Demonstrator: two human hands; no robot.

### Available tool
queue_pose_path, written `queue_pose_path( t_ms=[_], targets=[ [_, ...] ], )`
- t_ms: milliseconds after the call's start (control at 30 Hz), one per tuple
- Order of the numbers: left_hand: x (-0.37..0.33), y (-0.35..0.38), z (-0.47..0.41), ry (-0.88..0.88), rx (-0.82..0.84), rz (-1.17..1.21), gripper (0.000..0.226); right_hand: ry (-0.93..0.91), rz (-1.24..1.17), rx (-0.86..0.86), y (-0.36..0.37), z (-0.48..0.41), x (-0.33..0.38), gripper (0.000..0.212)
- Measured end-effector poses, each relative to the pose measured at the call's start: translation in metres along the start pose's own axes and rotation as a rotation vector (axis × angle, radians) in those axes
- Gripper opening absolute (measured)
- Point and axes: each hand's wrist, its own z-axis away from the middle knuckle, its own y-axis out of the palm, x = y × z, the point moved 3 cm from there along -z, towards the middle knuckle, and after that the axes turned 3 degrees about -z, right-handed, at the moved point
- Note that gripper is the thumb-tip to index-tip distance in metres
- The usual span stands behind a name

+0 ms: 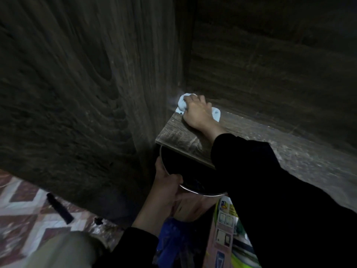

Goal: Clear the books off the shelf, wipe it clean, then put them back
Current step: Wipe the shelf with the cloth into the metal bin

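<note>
The shelf is a dark wood-grain board running from the centre of the frame to the right edge. It is bounded by a vertical side panel on the left and a back panel in the upper right.

The right hand sits at the back left corner of the shelf, just above the frame's centre. Its fingers are curled over a crumpled pale blue cloth and press it onto the board. The cloth touches the corner where board and side panel meet, and a second fold shows to the right of the knuckles. A black sleeve covers the forearm, which crosses the shelf's front edge.

The left hand, at lower centre, grips the metal rim of a round container, thumb inside and fingers outside. The container is held just below the shelf's front left corner; its interior is dark.

Lower in the frame:
- a colourful printed item, book or box, cannot tell;
- blue fabric beside it;
- patterned floor at lower left, with a black strip lying on it.
</note>
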Motion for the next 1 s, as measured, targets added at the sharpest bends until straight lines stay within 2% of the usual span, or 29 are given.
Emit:
queue_pose_path(
  t_ms=[100, 200, 433, 667, 733, 867, 933, 1000],
  targets=[
    [0.000, 0.000, -0.002, -0.022, -0.019, -0.010, 0.076, 0.029, 0.015, 0.005, 0.001, 0.011, 0.013, 0.046],
    [0.000, 0.002, -0.001, -0.027, -0.027, 0.002, 0.078, -0.019, 0.092, 0.032, 0.005, 0.028, 0.022, 0.046],
    [-0.001, 0.003, 0.002, -0.006, -0.015, -0.027, 0.079, -0.334, 0.104, 0.168, 0.002, 0.070, 0.024, 0.046],
    [-0.002, 0.004, 0.003, 0.004, 0.004, -0.036, 0.075, -0.565, 0.052, 0.201, -0.012, 0.126, 0.005, 0.035],
    [-0.001, 0.002, 0.003, 0.004, 0.008, -0.028, 0.075, -0.559, -0.021, 0.206, -0.021, 0.137, -0.006, 0.036],
    [-0.001, -0.002, 0.001, 0.010, 0.014, -0.034, 0.076, -0.374, -0.244, 0.099, -0.043, 0.118, -0.004, 0.044],
    [-0.001, -0.003, 0.000, 0.004, 0.014, -0.035, 0.077, -0.373, -0.208, 0.061, -0.042, 0.100, 0.014, 0.049],
    [-0.001, -0.002, -0.001, 0.011, 0.018, -0.030, 0.078, -0.405, -0.141, 0.130, -0.029, 0.088, 0.035, 0.054]
  ],
)
